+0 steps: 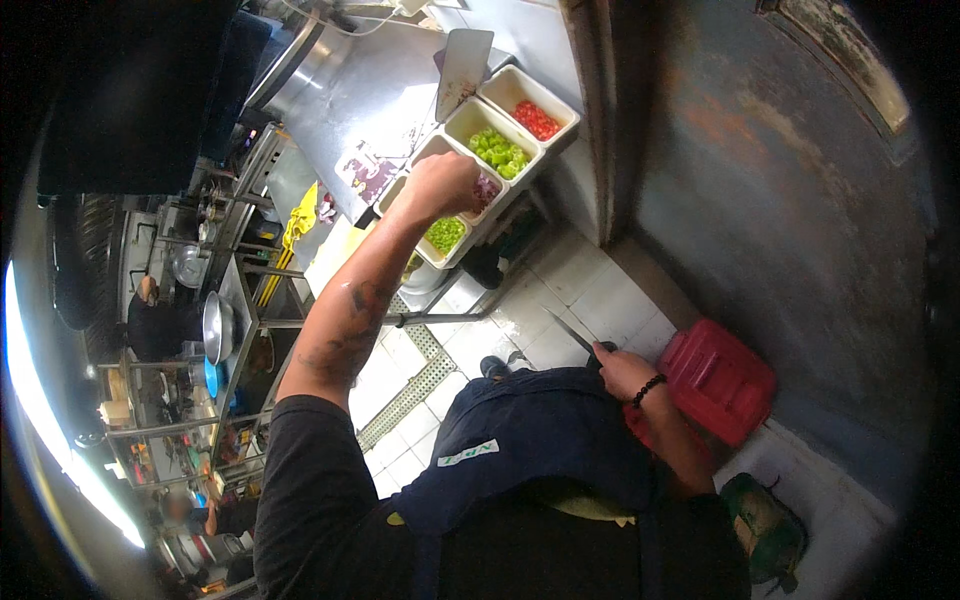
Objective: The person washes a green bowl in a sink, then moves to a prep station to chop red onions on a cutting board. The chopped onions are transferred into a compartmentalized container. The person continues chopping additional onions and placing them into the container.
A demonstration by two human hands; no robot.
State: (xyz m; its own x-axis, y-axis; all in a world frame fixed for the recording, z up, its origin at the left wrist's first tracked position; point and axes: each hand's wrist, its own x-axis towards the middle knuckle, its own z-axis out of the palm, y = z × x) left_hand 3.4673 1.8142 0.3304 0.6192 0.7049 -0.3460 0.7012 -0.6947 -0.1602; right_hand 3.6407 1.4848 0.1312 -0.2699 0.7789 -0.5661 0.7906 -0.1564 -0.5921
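Note:
My left hand (444,184) is curled over a row of white tubs, right above the one with chopped red onion (487,192). Its fingertips are hidden, so I cannot tell whether it grips anything. Beside that tub are green pepper pieces (499,153) in one tub and small chopped green vegetable (445,235) in another. Diced red vegetable (535,120) lies in the tub at the far end. Low near my apron, my right hand (627,370) holds a knife (571,328) by its dark handle, blade pointing away from me.
A broad flat metal sheet or blade (463,75) stands by the tubs on the steel counter (322,112). A yellow cloth (301,216) lies left. On my right are a red plastic container (721,382) and a wall. People work behind a shelf with a metal bowl (218,328).

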